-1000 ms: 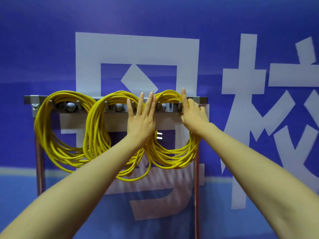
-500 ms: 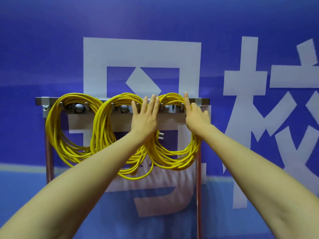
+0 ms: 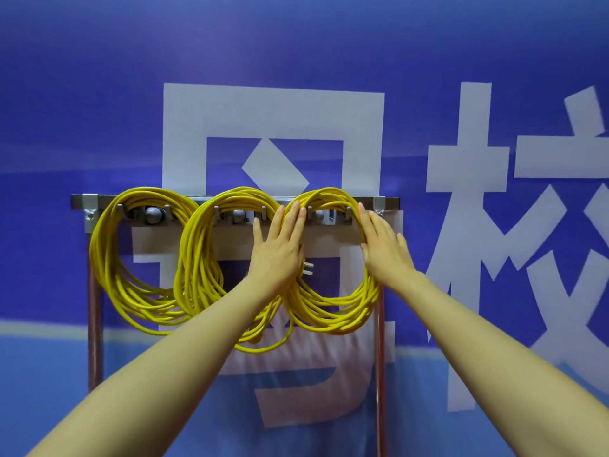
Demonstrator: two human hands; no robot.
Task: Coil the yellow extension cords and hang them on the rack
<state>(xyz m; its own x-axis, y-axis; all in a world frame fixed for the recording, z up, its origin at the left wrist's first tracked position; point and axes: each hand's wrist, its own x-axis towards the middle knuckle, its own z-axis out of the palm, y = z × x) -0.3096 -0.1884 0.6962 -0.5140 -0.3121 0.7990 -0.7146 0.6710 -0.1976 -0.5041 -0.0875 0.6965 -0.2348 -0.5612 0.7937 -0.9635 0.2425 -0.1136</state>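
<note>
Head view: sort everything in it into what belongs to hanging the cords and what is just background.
Job: left coil, middle coil, right coil, rack, left hand, right hand.
Background: blue banner with white characters.

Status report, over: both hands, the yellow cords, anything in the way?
Left hand, right hand open, flat against right coil. Middle coil, left coil also hang on rack. Nothing in the way.
</note>
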